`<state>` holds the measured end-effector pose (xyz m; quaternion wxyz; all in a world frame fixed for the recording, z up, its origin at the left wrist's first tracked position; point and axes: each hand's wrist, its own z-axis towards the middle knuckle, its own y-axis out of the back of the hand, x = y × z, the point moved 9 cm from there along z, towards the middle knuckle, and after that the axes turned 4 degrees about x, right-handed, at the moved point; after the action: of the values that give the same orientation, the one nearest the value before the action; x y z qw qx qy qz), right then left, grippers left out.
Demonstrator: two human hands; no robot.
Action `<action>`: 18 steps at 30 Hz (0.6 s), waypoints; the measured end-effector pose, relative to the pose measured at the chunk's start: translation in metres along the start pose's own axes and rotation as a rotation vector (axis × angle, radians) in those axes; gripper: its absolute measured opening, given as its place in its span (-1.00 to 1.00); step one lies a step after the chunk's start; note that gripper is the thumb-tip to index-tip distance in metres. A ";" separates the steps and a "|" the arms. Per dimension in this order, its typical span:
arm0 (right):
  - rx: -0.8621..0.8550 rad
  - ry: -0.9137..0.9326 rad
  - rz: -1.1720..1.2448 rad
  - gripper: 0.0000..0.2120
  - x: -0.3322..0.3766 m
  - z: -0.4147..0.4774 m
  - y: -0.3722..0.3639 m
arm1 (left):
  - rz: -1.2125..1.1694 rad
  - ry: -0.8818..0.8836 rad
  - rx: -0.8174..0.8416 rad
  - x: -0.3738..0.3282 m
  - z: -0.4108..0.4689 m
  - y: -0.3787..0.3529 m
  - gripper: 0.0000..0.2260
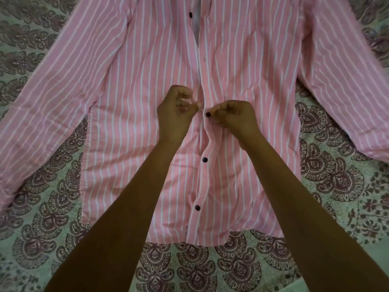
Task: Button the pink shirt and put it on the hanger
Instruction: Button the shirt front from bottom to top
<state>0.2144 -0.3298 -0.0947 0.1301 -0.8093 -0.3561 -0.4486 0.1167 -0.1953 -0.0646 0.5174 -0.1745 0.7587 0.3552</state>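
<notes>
Head view: right hand (233, 116) pinched on a button (208, 114), left hand (179, 114) apparently pinched on the placket (203, 76) (pink shirt (136, 81)).

The shirt (136, 123) lies flat on the bedspread (210, 266), its sleeves (52, 106) spread wide to both sides. Bare bedspread shows below the hem and in the wedges between body and sleeves. The left hand (176, 114) and right hand (235, 119) crowd the middle of the front opening (the forearms (136, 197) cross the lower front); the upper front lies uncovered.
</notes>
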 end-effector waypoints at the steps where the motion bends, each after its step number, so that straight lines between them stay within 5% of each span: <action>1: -0.072 0.040 -0.087 -0.91 0.006 0.004 0.007 | 0.005 -0.001 -0.011 -0.003 0.007 0.003 -0.80; 5: -0.222 0.195 -0.267 -0.90 0.042 0.016 0.012 | 0.043 0.016 -0.016 -0.016 0.037 0.004 -0.85; 12: -0.103 0.273 -0.772 -0.45 0.078 0.058 -0.029 | 0.085 0.049 -0.051 -0.019 0.081 -0.003 -0.83; 15: -0.172 0.234 -0.907 -0.58 0.080 0.065 -0.023 | 0.099 0.050 -0.015 -0.014 0.088 -0.008 -0.81; 18: -0.274 0.267 -0.791 -0.74 0.084 0.065 -0.006 | 0.093 0.040 0.058 -0.011 0.089 -0.020 -0.79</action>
<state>0.2801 -0.2521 -0.0632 -0.1156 -0.5554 -0.5558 -0.6077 0.1924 -0.1457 -0.0810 0.4900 -0.1310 0.7862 0.3530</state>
